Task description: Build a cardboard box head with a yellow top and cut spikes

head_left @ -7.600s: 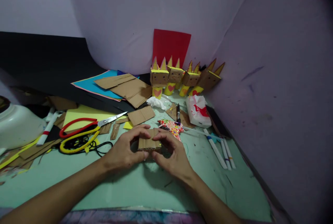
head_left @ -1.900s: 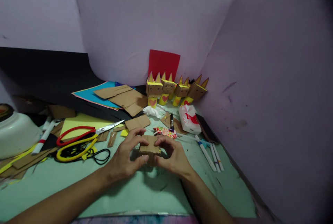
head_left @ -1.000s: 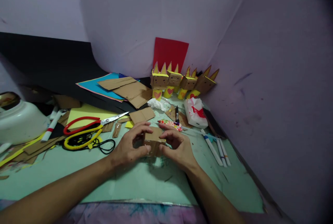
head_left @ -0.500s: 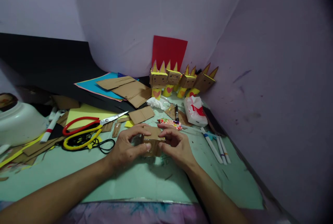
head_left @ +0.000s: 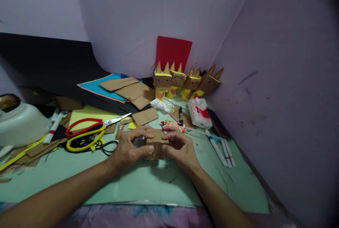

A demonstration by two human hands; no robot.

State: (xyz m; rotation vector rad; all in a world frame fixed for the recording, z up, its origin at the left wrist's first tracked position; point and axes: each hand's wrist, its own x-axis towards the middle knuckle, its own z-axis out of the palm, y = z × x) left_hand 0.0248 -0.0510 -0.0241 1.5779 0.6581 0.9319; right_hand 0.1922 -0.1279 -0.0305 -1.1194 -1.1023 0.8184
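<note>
Head view: left hand [head_left: 129, 150] and right hand [head_left: 180, 147] each pinch the small cardboard box [head_left: 156, 145] in a closed grip mid-counter; squeezing harder could crush its folds.

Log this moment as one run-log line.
left hand: grips cardboard box | right hand: grips cardboard box | box: on green mat | nearby: scissors, markers
</note>
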